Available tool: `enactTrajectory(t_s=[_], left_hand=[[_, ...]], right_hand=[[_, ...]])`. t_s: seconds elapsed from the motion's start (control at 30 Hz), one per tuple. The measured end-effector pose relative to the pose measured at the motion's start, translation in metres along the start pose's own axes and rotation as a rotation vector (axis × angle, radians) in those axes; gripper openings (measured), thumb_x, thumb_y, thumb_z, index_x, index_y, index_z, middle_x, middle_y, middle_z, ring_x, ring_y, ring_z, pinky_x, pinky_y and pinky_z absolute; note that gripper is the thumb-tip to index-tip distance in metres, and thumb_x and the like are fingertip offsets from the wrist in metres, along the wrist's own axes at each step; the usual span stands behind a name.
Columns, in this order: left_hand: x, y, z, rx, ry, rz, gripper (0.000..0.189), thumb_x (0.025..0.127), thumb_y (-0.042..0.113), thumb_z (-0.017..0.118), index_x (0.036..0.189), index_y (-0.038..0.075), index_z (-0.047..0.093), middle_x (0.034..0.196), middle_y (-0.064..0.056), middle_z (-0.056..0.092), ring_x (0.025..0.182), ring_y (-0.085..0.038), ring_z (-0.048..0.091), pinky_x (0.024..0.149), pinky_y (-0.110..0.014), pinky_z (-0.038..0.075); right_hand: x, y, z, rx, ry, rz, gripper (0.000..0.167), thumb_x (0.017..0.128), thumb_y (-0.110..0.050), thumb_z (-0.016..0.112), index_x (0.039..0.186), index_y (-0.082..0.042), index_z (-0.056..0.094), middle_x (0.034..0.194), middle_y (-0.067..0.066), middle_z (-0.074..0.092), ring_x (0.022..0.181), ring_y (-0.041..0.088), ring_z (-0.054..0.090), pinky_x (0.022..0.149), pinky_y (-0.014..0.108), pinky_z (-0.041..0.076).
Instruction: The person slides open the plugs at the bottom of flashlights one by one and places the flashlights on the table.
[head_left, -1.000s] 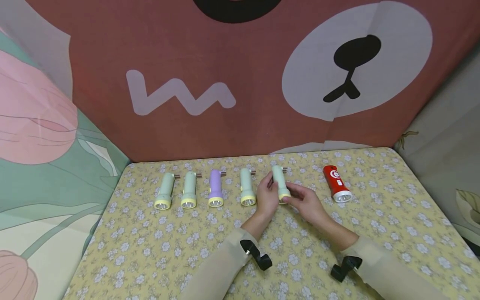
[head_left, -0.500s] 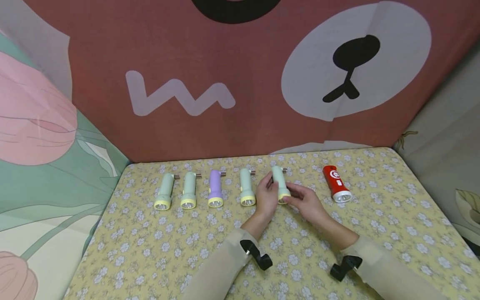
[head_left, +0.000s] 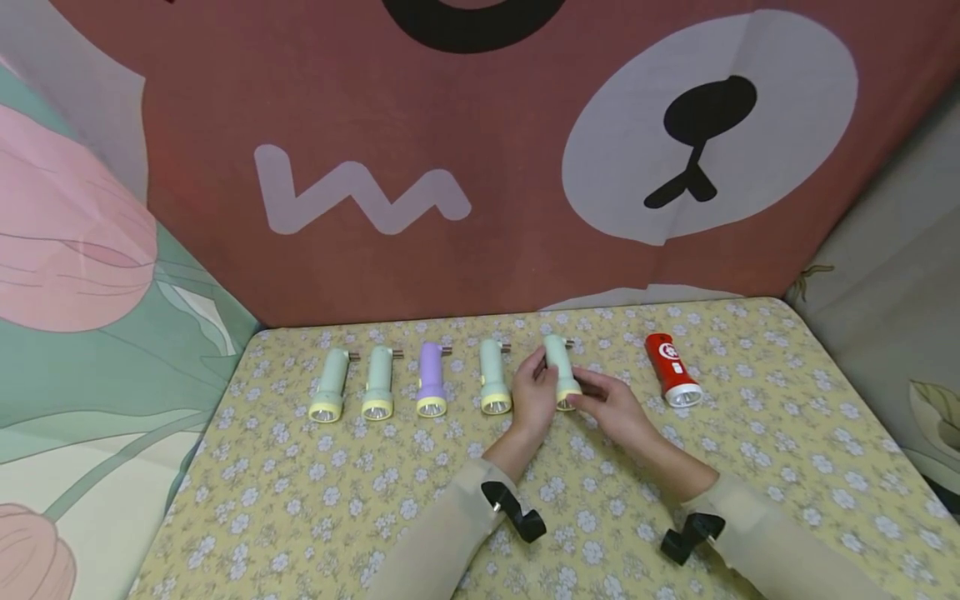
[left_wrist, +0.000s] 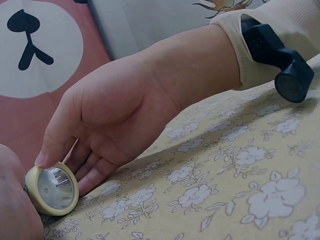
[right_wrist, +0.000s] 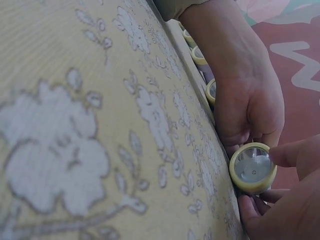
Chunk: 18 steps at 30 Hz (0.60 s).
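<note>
A light green flashlight (head_left: 558, 367) with a yellow lens rim lies on the flowered tablecloth, lens facing the person. My left hand (head_left: 534, 396) holds its body from the left, thumb along the side. From the right, my right hand (head_left: 617, 408) pinches the lens end. In the left wrist view, the right thumb rests on top of the yellow rim (left_wrist: 34, 187) and the other fingers sit low beside it. The right wrist view has the lens (right_wrist: 254, 166) between both hands. Part of the body is hidden by the hands.
To the left, in a row, lie a green flashlight (head_left: 492, 371), a purple flashlight (head_left: 431, 375) and two more green ones, all lens forward. A red flashlight (head_left: 671, 367) with a white head lies tilted at the right. A printed cloth wall (head_left: 480, 275) rises behind the table's back edge.
The head view has tilted up very slightly. Both hands and all the flashlights keep their places.
</note>
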<state>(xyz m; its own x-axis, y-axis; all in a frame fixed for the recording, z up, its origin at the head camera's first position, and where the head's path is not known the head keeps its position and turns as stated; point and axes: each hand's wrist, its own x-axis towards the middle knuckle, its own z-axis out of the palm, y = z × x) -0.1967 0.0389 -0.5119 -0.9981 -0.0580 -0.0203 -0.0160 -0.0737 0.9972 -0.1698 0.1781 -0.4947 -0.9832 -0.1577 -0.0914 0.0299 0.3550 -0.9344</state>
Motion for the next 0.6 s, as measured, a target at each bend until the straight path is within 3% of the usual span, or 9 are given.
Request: enactTrajectory(t_s=[0.6], left_hand=[[-0.0014,-0.0011,0.0000,-0.016,-0.014,0.027,0.044,0.107,0.003,0.049,0.150,-0.005,0.044,0.152,-0.024,0.042,0.142,-0.035,0.043,0.116,-0.041,0.039]], right_hand=[[-0.0001,0.0002,-0.0004,0.023,-0.004,0.017,0.056,0.102,-0.017,0.065,0.150,0.003,0.045,0.141,0.024,0.055,0.126,0.039,0.055,0.095,0.041,0.054]])
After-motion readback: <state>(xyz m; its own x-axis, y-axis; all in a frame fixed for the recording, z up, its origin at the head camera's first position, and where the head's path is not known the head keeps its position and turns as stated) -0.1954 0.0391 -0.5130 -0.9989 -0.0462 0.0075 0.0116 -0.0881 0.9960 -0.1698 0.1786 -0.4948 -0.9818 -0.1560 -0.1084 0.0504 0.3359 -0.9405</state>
